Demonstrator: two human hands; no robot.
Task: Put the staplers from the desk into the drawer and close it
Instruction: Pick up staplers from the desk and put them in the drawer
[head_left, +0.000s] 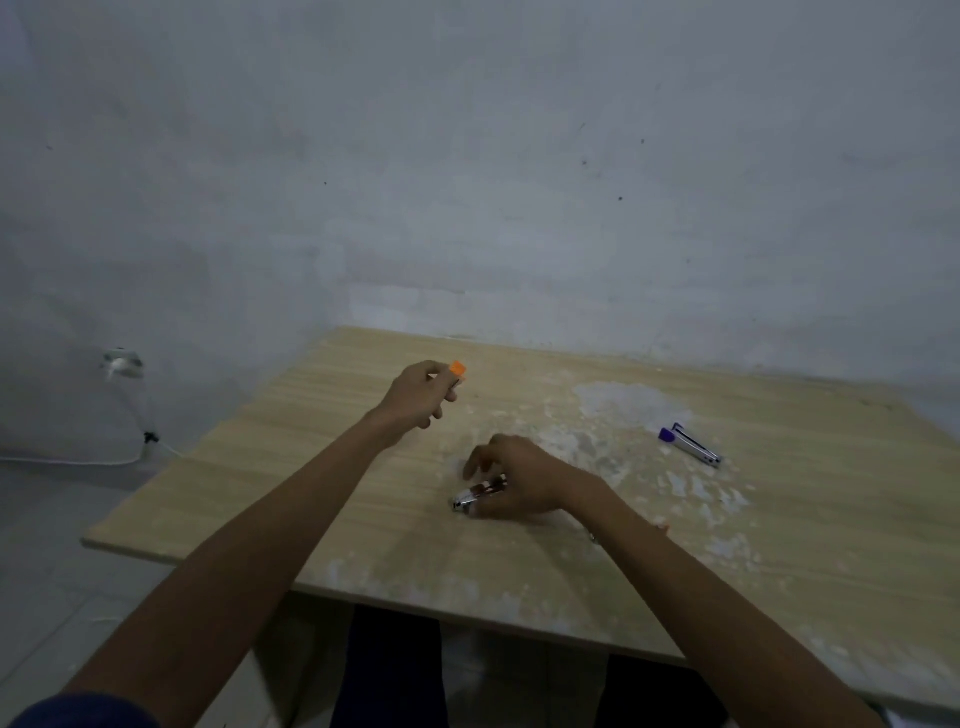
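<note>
I am holding my left hand (415, 392) raised above the far left part of the desk (322, 467), fingers curled closed around a stapler with an orange end (457, 370); only that orange end is showing past my thumb and forefinger, the rest being hidden inside my grip. I am resting my right hand (519, 480) low on the middle of the desk, fingers bent down over a second stapler (477, 496), a chrome and dark red one lying on the surface. My fingertips are touching it, with its metal nose pointing near-left out from under my hand; I cannot tell whether the grip is fully closed. A third stapler (690, 446), purple-ended with a chrome body, is lying flat on the right side of the desk, well apart from both hands and untouched. The desk surface is showing worn, whitish patches around the middle and right. The drawer is not appearing in this view.
</note>
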